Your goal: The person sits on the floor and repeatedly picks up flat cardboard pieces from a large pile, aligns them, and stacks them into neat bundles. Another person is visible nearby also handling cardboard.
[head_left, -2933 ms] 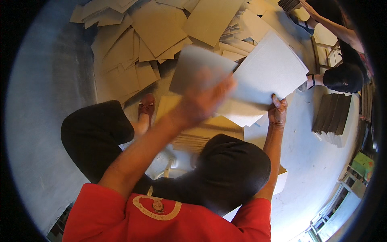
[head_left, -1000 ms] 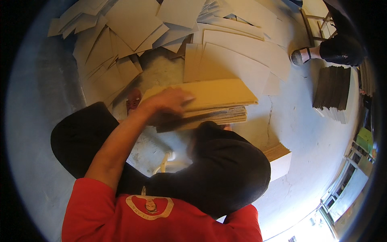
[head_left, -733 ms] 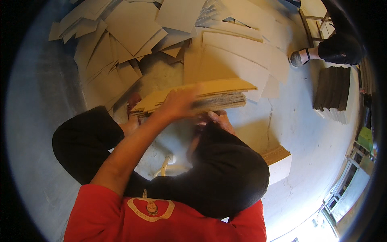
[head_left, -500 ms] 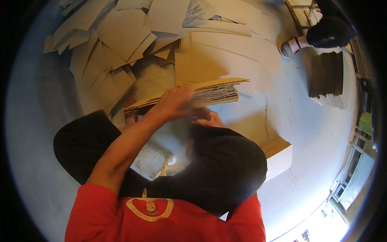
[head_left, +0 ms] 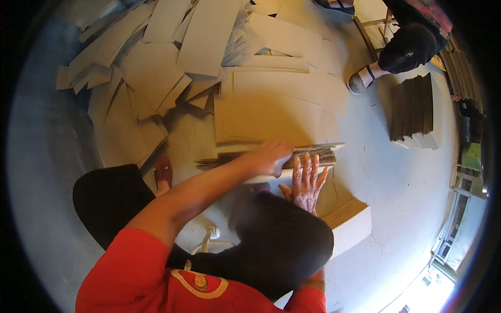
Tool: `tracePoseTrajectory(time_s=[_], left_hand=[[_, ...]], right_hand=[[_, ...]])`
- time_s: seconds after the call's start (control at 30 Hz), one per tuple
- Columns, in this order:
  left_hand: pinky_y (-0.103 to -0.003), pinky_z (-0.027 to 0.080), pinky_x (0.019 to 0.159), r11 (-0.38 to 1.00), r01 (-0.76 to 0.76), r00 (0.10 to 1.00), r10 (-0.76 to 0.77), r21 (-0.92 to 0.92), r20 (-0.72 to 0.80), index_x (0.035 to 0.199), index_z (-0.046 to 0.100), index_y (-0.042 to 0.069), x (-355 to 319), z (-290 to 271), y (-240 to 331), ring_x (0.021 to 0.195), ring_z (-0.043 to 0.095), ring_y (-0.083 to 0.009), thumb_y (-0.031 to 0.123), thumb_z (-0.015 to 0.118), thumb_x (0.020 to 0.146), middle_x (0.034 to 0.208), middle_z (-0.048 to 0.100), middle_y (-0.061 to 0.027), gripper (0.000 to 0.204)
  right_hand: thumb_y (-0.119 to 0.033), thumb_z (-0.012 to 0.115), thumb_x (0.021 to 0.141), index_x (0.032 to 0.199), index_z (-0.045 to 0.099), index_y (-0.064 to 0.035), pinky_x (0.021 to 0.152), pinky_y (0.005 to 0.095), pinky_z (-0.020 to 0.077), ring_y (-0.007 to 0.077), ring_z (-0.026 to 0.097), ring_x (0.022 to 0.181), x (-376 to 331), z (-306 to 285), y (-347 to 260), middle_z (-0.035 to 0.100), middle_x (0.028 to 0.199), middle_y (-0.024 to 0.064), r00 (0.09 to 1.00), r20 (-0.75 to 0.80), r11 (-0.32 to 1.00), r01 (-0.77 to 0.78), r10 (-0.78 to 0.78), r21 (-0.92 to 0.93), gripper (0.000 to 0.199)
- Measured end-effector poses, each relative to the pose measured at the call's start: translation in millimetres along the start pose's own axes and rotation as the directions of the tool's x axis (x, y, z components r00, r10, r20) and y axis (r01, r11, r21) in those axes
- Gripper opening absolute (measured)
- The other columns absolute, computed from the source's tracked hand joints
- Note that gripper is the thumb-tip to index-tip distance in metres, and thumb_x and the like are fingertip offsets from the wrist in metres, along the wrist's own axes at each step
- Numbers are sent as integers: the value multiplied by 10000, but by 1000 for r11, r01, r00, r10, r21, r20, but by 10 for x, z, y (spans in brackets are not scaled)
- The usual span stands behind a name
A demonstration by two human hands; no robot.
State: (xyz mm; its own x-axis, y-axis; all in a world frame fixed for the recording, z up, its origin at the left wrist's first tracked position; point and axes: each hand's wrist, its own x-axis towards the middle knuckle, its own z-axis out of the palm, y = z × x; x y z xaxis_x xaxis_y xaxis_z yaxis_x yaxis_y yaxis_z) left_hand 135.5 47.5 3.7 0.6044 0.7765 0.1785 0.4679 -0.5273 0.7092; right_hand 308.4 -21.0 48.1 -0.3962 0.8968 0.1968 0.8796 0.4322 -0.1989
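A bundle of thin cardboard sheets (head_left: 327,156) stands on edge in front of my knees, its layered brown edges facing up and a pale sheet along its near side. My left hand (head_left: 274,158) reaches across to the right, its fingers curled over the bundle's top edge; the fingertips are partly hidden. Just right of it, my right hand (head_left: 305,190) is raised with fingers spread, lying against the near side of the bundle by its right end. Nothing is held in the right hand.
Loose cardboard sheets (head_left: 156,73) cover the floor ahead and to the left. A cardboard stack (head_left: 349,221) sits beside my right knee. Farther right stands a taller stack (head_left: 415,112), near another person's sandalled foot (head_left: 360,82) and a wooden frame (head_left: 365,39).
The bundle has come nearer and shifted right, now lying more level. My left hand moved right along it. My right hand rose from beneath and spread its fingers against the near side.
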Motion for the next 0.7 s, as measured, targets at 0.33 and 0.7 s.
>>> tracePoseTrajectory(time_s=[0.33,0.7], left_hand=[[-426,426,949,912,394,893,-350,-116,281,1170,532,-14,721,-751,-715,1103,538,-337,338,787,626,1147,563,-229,697],[-538,255,1045,674,558,761,-649,485,26,1455,225,38,1572,-827,-2327,1368,274,-351,508,766,600,1401,418,-222,1116]], right_hand=[[-121,585,799,1219,524,-50,1065,655,209,288,501,1145,477,491,275,537,1144,139,993,76,995,94,-93,-13,430],[10,599,684,1218,508,-55,1072,645,181,284,498,1140,417,537,298,536,1151,110,993,96,996,57,-64,71,546]])
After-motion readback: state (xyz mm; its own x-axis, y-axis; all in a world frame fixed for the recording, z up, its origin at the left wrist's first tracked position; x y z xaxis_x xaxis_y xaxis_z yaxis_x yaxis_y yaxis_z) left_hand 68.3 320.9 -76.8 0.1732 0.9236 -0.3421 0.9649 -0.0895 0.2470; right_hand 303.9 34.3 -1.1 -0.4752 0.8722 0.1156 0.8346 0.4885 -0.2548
